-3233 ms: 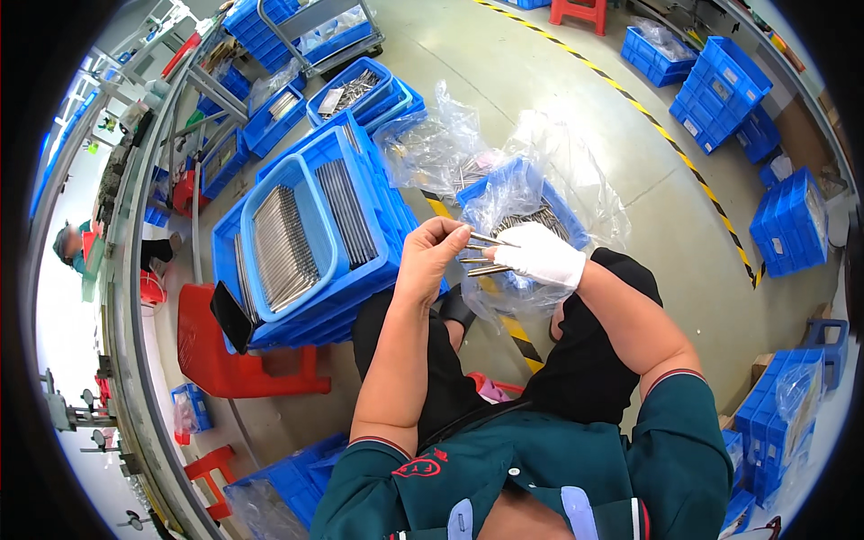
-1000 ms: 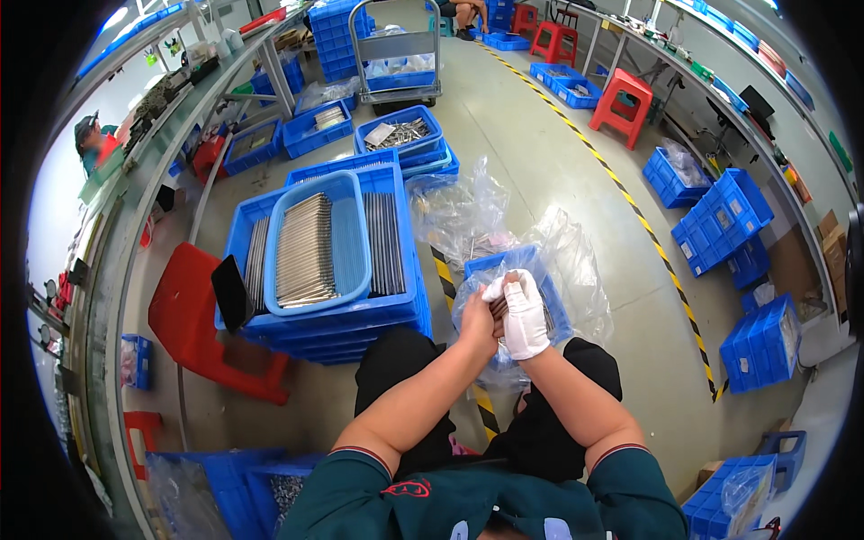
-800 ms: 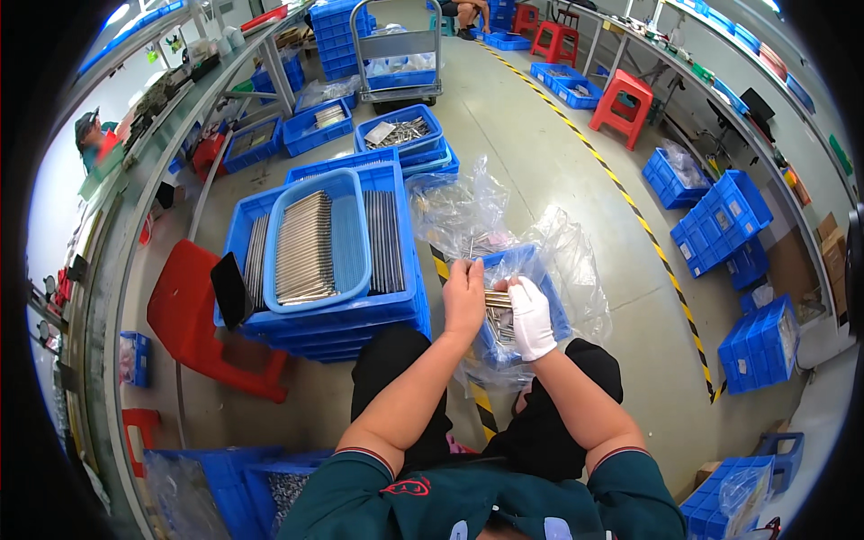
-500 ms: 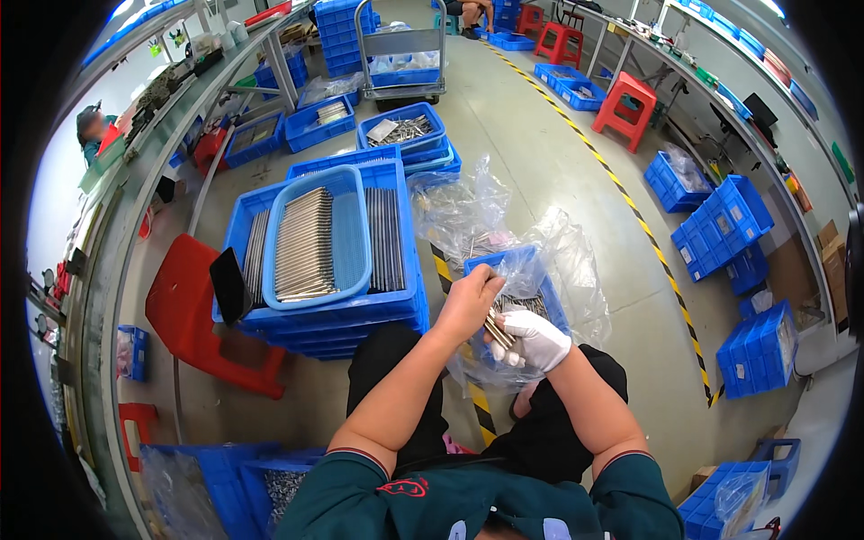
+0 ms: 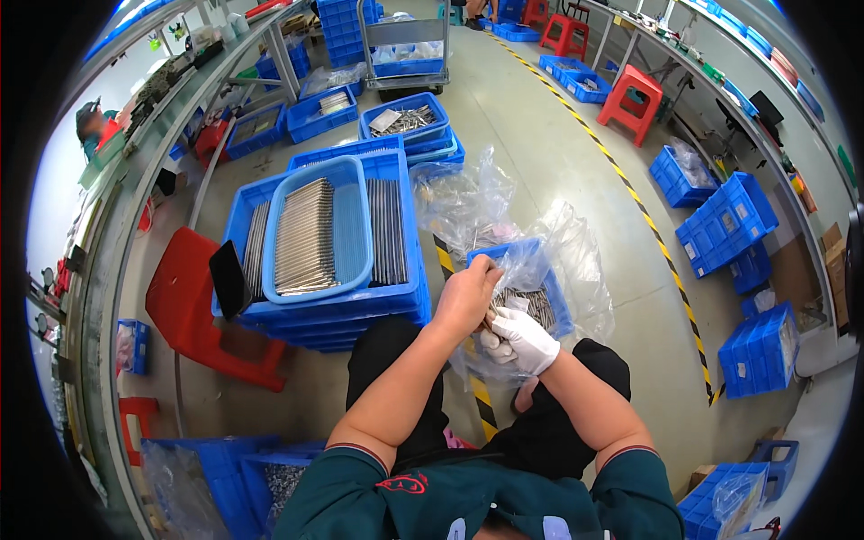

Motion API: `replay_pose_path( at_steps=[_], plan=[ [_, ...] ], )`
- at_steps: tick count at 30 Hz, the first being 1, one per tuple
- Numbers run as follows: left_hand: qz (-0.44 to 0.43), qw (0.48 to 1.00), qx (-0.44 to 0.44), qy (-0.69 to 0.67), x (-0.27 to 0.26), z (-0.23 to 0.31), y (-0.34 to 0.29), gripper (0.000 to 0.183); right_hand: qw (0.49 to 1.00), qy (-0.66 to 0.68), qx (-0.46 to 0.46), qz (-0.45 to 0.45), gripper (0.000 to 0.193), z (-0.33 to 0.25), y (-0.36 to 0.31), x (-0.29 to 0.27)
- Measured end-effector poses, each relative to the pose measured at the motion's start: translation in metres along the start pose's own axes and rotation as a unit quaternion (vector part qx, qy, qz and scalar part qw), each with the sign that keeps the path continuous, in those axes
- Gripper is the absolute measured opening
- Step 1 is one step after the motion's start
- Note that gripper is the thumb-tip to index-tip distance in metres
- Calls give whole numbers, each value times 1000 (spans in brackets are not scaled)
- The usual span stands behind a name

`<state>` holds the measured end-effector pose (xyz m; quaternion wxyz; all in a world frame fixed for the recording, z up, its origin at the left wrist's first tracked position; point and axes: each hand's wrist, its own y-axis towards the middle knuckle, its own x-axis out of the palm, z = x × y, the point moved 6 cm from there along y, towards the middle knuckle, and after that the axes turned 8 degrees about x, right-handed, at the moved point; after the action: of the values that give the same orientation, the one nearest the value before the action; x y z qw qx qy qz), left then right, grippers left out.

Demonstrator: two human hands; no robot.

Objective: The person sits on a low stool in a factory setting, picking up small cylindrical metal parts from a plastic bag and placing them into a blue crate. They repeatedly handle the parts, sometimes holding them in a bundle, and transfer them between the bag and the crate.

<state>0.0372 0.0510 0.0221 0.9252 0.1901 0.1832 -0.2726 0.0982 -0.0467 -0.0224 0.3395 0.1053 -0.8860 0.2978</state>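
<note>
My bare left hand and my white-gloved right hand meet in front of my knees. Between them shows a small bunch of short, shiny metal rods, mostly covered by the fingers. My right hand is closed round the bunch, and my left fingers are curled at its upper end. Just beyond the hands, a blue bin lined with clear plastic holds many loose metal rods. Left of them, a light-blue basket with neatly lined-up rods rests on stacked blue crates.
A phone leans at the crates' left edge beside a red stool. Clear plastic bags spread around the bin. Farther off stand a trolley, more blue crates and another red stool. Workbenches line both sides.
My hands have drawn closer together, and my right hand has shifted slightly left. Less of the metal rods shows between them. The whole view has moved slightly.
</note>
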Motion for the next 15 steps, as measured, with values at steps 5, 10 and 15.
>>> replay_pose_path(
  at_steps=[5,10,15],
  plan=[
    [17,1000,6,3,3,-4,1,22,967,-179,-91,159,23,-11,-4,-9],
    [93,995,17,-38,0,-13,-1,21,947,-227,-131,185,24,-20,-10,-9],
    [178,962,-11,-207,-14,-34,5,21,945,-178,-132,241,21,-38,-25,-18]
  ],
)
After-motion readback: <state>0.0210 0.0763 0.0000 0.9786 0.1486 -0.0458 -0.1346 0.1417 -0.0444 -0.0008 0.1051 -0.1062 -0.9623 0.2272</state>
